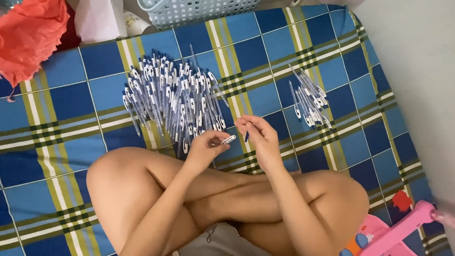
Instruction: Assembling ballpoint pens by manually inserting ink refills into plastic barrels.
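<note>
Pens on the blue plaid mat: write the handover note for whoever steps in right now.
Left hand: fingers closed on a pen barrel, held over the mat.
Right hand: pinching a small blue part just beside the barrel's tip; the two look apart.
Large pile of pens: on the mat in front of the left hand.
Small pile of pens: on the mat, ahead and to the right.
Done: cannot tell which pile is finished.
Left: the pen in hand appears not yet joined with the blue part.
</note>
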